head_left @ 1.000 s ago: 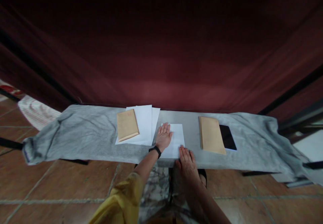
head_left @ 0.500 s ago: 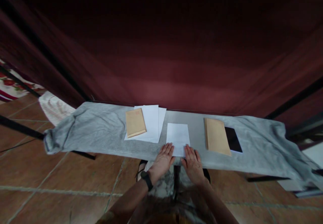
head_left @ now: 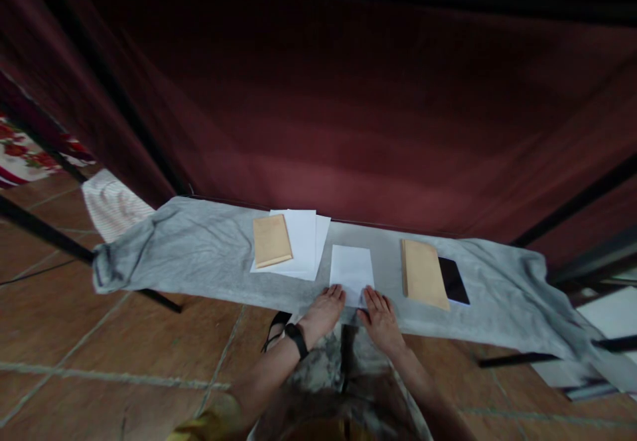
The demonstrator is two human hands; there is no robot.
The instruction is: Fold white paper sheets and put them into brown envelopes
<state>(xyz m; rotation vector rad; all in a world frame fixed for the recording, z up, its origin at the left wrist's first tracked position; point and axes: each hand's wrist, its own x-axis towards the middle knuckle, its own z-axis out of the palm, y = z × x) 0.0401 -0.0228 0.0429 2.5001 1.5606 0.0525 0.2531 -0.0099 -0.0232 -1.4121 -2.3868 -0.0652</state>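
Observation:
A white sheet of paper (head_left: 352,266) lies on the grey cloth in front of me, its near edge towards my body. My left hand (head_left: 326,310) rests on the sheet's near left corner, fingers stretched out and close together. On the near right corner lies my right hand (head_left: 381,320), flat with the fingers a little apart. Neither hand grasps anything. Left of the sheet, a brown envelope (head_left: 272,241) sits on top of several loose white papers (head_left: 302,237). To the right are brown envelopes (head_left: 424,274) in a small stack, beside a dark tablet (head_left: 453,280) partly under them.
A grey cloth (head_left: 209,249) with wrinkled ends covers the narrow table. Behind it hangs a dark red curtain (head_left: 318,156) between black metal bars. A striped white cloth (head_left: 114,205) hangs at the left. Tiled floor (head_left: 164,348) shows below.
My left hand has turned slightly, its fingers drawn in a bit along the sheet's near left edge. My right hand stays in place. The camera view has shifted slightly.

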